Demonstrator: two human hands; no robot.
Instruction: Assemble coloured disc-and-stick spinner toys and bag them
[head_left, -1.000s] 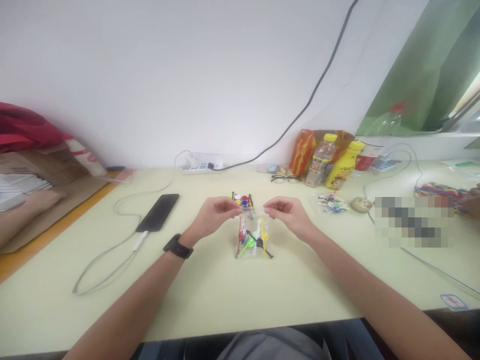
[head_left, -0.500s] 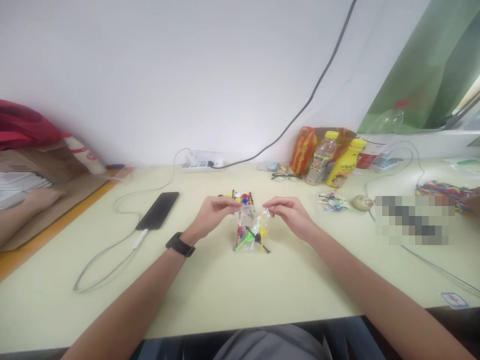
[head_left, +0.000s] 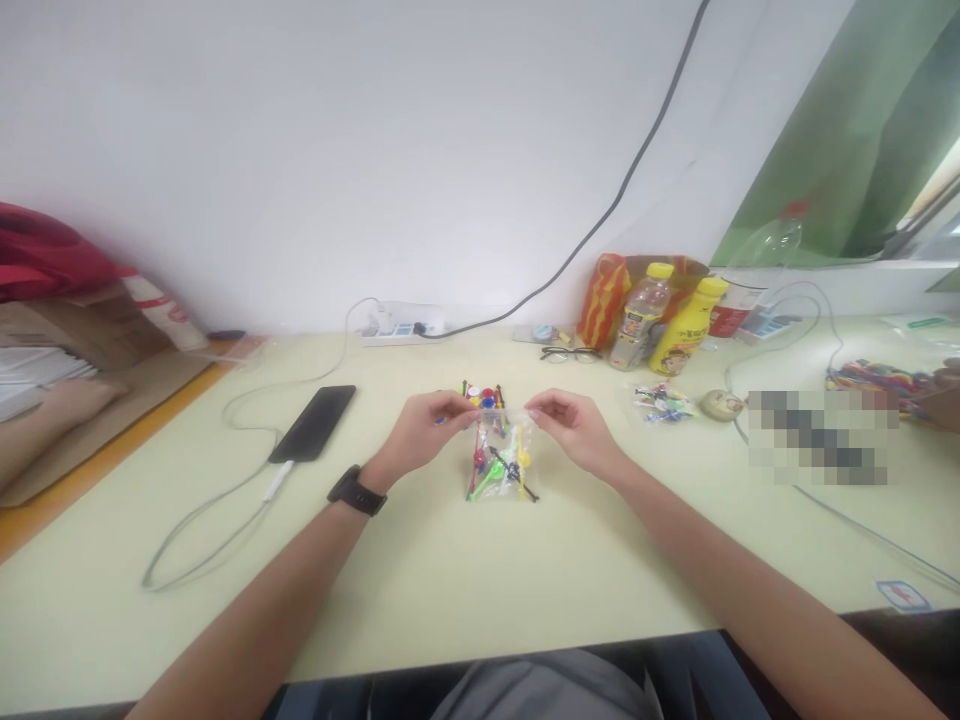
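Note:
A small clear plastic bag (head_left: pixel 501 478) hangs between my hands over the table. Inside it lie several thin plastic pieces in red, green, white, black and yellow. My left hand (head_left: pixel 429 425), with a black watch on its wrist, pinches the bag's upper left corner. At the upper right corner, the thumb and fingers of my right hand (head_left: pixel 574 425) are closed on the bag's edge. Just behind the bag, more coloured pieces (head_left: pixel 487 395) lie on the table, partly hidden by my left fingers and the bag's top.
A phone (head_left: pixel 313 422) on a charging cable lies to the left. Glasses (head_left: pixel 570 354), a clear bottle (head_left: pixel 639 320) and a yellow bottle (head_left: pixel 686 328) are at the back. Another bag of small pieces (head_left: pixel 660 402) lies right. Other people's hands show at the far left (head_left: pixel 79 400) and right edges.
The bag's top edge is now stretched straighter between my hands, and my right hand has closed in on its corner. The view has shifted slightly.

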